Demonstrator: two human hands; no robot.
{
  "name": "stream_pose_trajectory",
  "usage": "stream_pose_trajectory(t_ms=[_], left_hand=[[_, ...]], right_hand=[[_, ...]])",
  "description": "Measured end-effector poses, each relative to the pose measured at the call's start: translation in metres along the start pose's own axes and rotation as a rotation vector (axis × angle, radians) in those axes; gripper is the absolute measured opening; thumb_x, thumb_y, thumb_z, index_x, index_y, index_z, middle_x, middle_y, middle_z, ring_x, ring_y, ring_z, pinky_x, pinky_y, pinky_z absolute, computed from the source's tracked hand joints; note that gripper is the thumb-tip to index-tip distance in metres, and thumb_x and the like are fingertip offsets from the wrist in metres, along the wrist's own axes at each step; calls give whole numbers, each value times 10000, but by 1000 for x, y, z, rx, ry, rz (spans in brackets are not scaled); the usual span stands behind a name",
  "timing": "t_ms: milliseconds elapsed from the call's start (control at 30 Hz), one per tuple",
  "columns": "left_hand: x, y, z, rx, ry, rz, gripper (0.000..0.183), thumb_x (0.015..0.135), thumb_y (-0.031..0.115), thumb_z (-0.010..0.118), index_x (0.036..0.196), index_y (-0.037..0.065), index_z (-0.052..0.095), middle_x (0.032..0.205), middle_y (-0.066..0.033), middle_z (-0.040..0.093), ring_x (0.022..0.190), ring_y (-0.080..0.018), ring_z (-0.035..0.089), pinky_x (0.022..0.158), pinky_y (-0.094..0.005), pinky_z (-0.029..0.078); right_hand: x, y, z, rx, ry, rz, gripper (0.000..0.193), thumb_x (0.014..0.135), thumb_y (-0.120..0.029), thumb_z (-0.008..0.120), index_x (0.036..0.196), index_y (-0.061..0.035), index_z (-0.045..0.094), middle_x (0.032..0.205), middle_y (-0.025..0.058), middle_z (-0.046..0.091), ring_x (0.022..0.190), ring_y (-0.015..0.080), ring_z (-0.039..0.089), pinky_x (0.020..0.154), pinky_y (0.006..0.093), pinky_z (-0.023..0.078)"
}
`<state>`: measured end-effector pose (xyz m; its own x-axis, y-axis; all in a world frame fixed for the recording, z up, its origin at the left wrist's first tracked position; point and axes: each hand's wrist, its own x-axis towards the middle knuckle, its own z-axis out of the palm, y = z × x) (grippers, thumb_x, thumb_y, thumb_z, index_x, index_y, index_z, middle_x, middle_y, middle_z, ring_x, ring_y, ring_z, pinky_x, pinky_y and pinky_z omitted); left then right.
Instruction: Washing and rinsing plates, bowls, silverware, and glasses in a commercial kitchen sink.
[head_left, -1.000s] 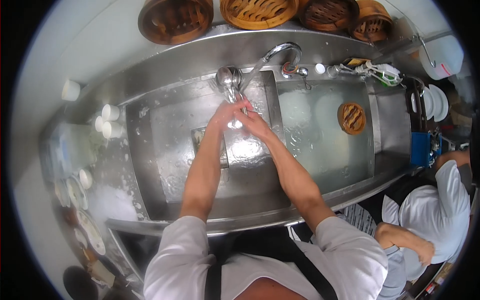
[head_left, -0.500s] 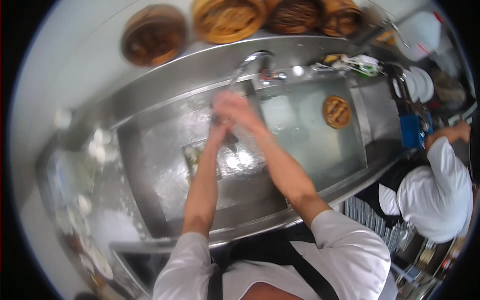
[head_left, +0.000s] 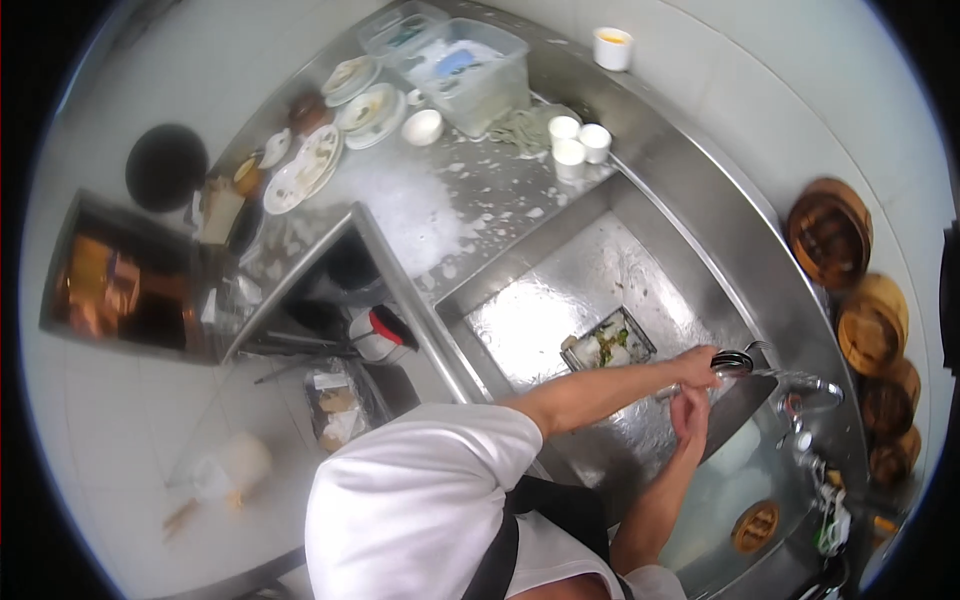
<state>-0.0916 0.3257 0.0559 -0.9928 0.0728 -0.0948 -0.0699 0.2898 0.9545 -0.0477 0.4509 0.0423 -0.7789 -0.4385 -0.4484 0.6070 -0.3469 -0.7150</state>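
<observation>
My left hand point(head_left: 697, 366) is closed round a bundle of cutlery point(head_left: 735, 360), with fork tines showing at its far end. Just below it, my right hand point(head_left: 690, 412) is closed at the handle end of the same bundle; its fingers are partly hidden. Both hands are over the steel sink basin point(head_left: 550, 290), near the divider. The curved tap point(head_left: 815, 385) reaches toward the cutlery from the right. On the basin floor lies a dark rectangular strainer tray point(head_left: 608, 340) with food scraps in it.
A water-filled basin point(head_left: 720, 500) holds a round bamboo piece point(head_left: 755, 526). Bamboo steamers point(head_left: 830, 232) line the wall ledge. White cups point(head_left: 570, 158), soiled plates point(head_left: 303, 170) and a clear plastic tub point(head_left: 475, 85) stand on the foamy counter. A bin point(head_left: 345, 410) is below.
My view has swung to the left, bringing the counter, dishes and floor into sight. The other person at the right has left the view. My hands stay together at the tap.
</observation>
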Motion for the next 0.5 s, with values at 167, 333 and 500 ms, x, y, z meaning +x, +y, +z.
stream_pose_trajectory(t_ms=[167,333,500], left_hand=[[-34,25,-16,-325,-252,-156,521,786,475,791,1053,43,676,937,-96,693,883,-157,631,797,-337,512],[-49,37,16,-725,-329,-208,366,896,375,720,1095,73,658,926,-27,657,863,-148,587,804,-341,502],[11,9,2,-1195,-212,-475,379,997,477,520,1010,111,619,937,-57,629,783,-180,584,759,-347,508]], right_hand=[[-43,-10,15,-261,118,42,180,931,-198,652,881,-96,513,601,0,473,504,142,511,501,311,462],[-89,-42,30,-373,280,157,226,915,-241,683,819,-102,533,580,-8,495,454,132,496,443,294,442],[-102,-45,13,-599,260,252,218,850,-216,742,937,-50,631,606,-14,528,466,110,510,446,271,425]])
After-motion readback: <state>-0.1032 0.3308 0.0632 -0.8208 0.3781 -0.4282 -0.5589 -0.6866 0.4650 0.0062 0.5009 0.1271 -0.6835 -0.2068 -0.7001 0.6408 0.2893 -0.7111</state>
